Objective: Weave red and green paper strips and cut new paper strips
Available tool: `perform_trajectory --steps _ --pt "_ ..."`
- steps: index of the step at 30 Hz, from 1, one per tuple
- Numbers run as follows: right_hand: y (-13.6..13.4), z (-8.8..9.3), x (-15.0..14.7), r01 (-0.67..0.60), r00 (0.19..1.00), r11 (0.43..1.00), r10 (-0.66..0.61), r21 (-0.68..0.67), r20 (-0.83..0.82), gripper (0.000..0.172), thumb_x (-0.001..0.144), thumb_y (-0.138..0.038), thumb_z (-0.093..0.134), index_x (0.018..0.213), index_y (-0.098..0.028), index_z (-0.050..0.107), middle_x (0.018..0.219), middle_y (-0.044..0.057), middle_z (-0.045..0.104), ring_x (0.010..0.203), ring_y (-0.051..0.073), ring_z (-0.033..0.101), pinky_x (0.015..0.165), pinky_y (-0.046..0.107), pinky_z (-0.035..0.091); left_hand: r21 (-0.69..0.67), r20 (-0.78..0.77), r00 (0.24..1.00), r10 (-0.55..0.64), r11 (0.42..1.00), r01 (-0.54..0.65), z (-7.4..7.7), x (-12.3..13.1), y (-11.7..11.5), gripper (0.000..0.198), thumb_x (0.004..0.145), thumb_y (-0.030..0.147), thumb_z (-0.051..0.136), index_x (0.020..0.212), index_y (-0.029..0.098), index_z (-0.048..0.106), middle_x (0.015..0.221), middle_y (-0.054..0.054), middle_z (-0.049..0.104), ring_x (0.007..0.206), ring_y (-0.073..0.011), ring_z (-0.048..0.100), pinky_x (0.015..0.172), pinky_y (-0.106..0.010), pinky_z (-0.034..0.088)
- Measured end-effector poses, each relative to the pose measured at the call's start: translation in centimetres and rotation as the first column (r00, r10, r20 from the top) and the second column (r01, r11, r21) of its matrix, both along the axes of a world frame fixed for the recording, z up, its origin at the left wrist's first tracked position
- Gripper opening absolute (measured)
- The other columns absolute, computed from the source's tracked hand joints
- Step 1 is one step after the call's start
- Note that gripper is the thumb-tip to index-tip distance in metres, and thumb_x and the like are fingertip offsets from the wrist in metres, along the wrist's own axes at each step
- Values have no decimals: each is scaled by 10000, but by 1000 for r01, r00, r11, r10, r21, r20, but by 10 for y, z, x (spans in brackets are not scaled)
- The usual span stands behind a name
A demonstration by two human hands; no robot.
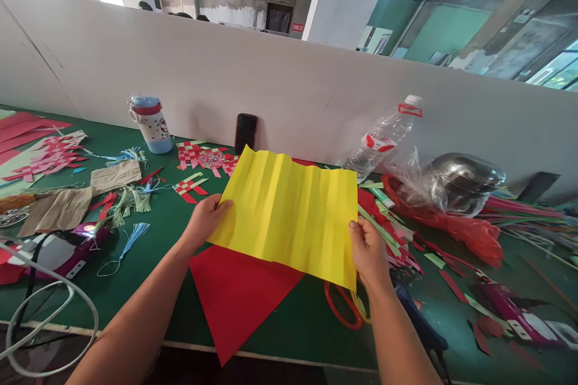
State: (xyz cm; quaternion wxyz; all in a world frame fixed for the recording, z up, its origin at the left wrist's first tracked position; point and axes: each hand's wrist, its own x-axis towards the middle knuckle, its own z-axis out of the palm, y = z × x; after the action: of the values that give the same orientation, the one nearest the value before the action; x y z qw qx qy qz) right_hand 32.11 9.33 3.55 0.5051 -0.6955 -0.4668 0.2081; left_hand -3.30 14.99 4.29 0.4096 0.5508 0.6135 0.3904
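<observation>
A yellow sheet of paper (289, 216) with soft creases running across it is stretched between my two hands above the table. My left hand (208, 216) pinches its left edge, thumb on top. At the right edge, my right hand (368, 246) grips the sheet the same way. Below it lies a red sheet of paper (241, 301), partly covered by the yellow one, with one corner toward the table's front edge. Scissors with red and yellow handles (344, 311) rest under the sheet's right corner, their blades hidden.
Woven red paper pieces (210, 157), a blue tassel (130, 240) and a cup (152, 125) are on the left. A phone (246, 131) leans on the partition. On the right are a plastic bottle (382, 141), a metal bowl (467, 174) and a blue-handled tool (419, 319).
</observation>
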Motion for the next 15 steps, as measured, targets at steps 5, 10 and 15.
perform_trajectory --steps 5,10,15 --pt "1 6 -28 -119 970 993 121 22 -213 429 822 -615 565 1075 -267 575 1005 62 726 777 239 680 633 339 521 37 120 988 -98 995 94 11 15 -8 286 770 470 583 715 213 469 617 36 500 559 -136 499 472 -223 326" --pt "0 20 -61 -256 887 966 251 40 -388 492 804 -581 635 1180 -282 531 1048 53 737 836 254 713 672 370 572 48 201 959 -200 980 194 20 38 -16 270 752 443 644 774 198 534 669 18 560 627 -156 557 502 -229 377" --pt "-4 26 -74 -302 842 953 277 22 -463 495 788 -541 679 1188 -294 522 1107 51 729 923 270 714 718 400 594 14 262 925 -273 960 280 25 50 -20 323 802 477 633 928 192 550 842 -30 639 738 -187 626 564 -253 459"
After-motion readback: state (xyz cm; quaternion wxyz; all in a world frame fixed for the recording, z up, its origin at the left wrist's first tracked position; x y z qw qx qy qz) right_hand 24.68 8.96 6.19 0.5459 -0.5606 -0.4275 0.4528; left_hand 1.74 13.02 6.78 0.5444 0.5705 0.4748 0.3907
